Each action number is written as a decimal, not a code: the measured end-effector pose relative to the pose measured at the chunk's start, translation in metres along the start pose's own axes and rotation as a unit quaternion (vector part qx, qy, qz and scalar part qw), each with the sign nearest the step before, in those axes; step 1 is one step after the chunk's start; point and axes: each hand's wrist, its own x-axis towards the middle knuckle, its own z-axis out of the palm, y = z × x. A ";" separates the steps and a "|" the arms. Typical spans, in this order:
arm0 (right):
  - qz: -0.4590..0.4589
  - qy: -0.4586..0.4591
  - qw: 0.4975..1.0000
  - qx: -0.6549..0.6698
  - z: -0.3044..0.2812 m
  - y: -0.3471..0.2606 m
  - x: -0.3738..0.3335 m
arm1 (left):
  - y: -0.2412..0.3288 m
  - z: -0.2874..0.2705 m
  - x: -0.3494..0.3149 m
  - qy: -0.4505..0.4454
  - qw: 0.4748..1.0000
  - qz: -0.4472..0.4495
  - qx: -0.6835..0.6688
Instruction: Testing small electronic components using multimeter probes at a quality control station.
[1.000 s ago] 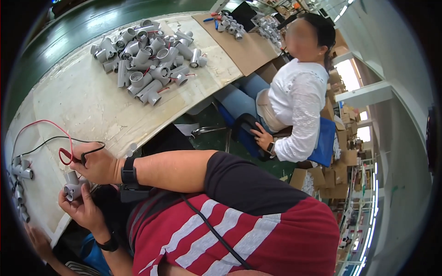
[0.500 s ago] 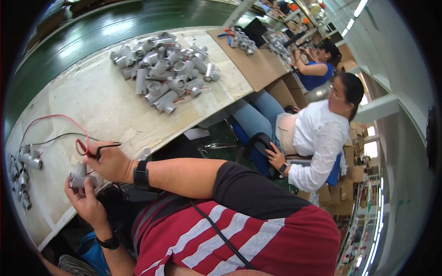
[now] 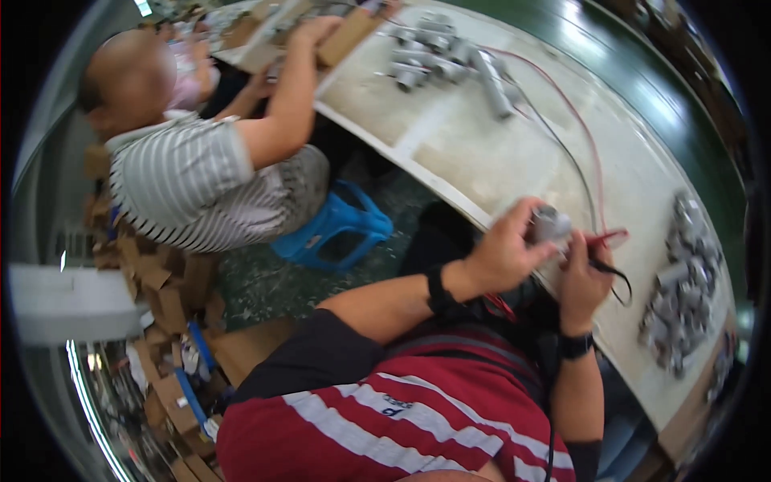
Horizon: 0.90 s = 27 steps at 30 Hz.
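Fitting [image 3: 550, 228], grey, tubular, in left fingers [image 3: 518, 219]; right fingers [image 3: 577, 254] hold slender leads [image 3: 598, 240].

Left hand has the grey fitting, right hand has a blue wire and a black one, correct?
Not quite. The head view shows a red wire, not blue, with the black wire in the right hand; the left hand does have the grey fitting.

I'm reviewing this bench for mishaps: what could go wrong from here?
The small tubular grey plastic fitting in the left hand is near the edge of the pale, worn-topped table; if the grip slips, it might drop off. The thin red lead and thin black lead loop loosely at the right hand, so they could snag or tangle.
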 end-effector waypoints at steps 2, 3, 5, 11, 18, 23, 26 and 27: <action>-0.007 -0.006 1.000 -0.006 -0.015 -0.004 -0.007 | -0.003 0.024 -0.003 0.021 1.000 0.012 -0.016; -0.010 0.003 1.000 -0.016 -0.020 -0.008 -0.008 | -0.006 0.027 -0.003 0.026 0.998 0.024 -0.048; -0.007 0.013 1.000 -0.027 -0.030 -0.009 -0.004 | 0.001 0.030 -0.002 0.011 0.999 0.002 -0.047; 0.027 0.005 0.999 0.038 -0.028 -0.012 -0.001 | 0.024 0.025 0.004 -0.023 0.990 -0.084 -0.112; 0.112 -0.011 0.971 0.212 -0.056 -0.023 0.015 | 0.038 -0.036 0.059 0.192 0.976 -0.029 0.096; 0.130 -0.010 0.969 0.209 -0.080 -0.029 0.013 | -0.001 -0.092 0.127 0.220 0.926 0.017 0.306; 0.152 -0.032 0.975 0.161 -0.112 -0.039 0.012 | -0.021 -0.084 0.156 0.235 0.812 0.206 0.494; 0.164 -0.059 0.974 0.148 -0.116 -0.036 0.015 | -0.019 -0.080 0.157 0.230 0.820 0.245 0.463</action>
